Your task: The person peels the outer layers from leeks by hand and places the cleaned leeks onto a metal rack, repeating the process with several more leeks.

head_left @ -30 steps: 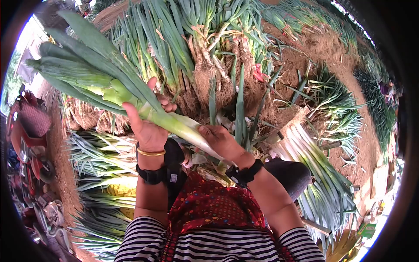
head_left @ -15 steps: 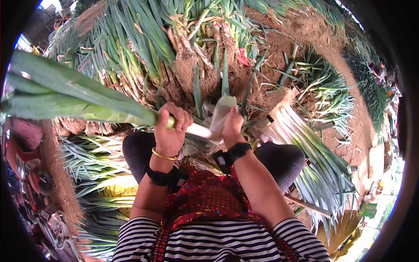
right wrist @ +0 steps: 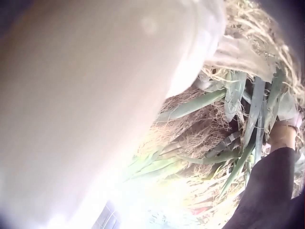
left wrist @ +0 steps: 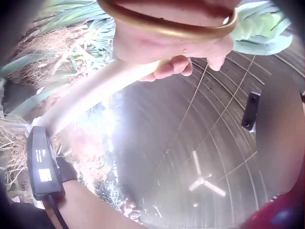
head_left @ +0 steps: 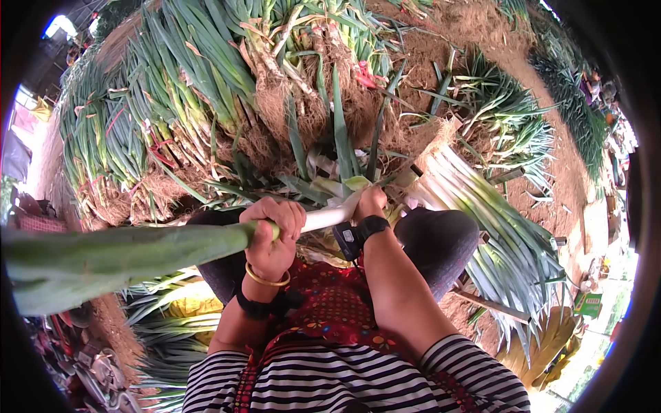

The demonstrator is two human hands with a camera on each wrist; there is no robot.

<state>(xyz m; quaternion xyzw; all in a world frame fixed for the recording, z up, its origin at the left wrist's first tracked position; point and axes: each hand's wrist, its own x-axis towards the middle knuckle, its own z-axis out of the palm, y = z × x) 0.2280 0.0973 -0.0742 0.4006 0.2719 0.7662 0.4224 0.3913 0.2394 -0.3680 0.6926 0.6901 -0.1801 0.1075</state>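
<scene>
A large green onion (head_left: 323, 218) lies across the front of the body, its broad green leaves reaching the left edge in the head view. My left hand (head_left: 274, 230) is wrapped round the stalk where green turns white. My right hand (head_left: 372, 201) holds its white root end, fingers partly hidden. A pale leaf piece (head_left: 357, 182) shows beside that hand. In the left wrist view, the white stalk (left wrist: 95, 90) runs from the left hand (left wrist: 167, 47) towards the right wrist. Roots (right wrist: 257, 24) show at the upper right of the right wrist view.
Upright onion bundles (head_left: 200, 89) with roots stand ahead. Trimmed onions (head_left: 489, 227) lie on a rack at the right, and more onions (head_left: 172, 344) lie at the lower left. Both knees flank the hands. Loose leaves (head_left: 341, 138) rise just ahead.
My left hand has gone from supporting the onion with spread fingers to gripping it. My right hand moved to the root end, drawing a pale outer layer along. The leaves swung down at the left.
</scene>
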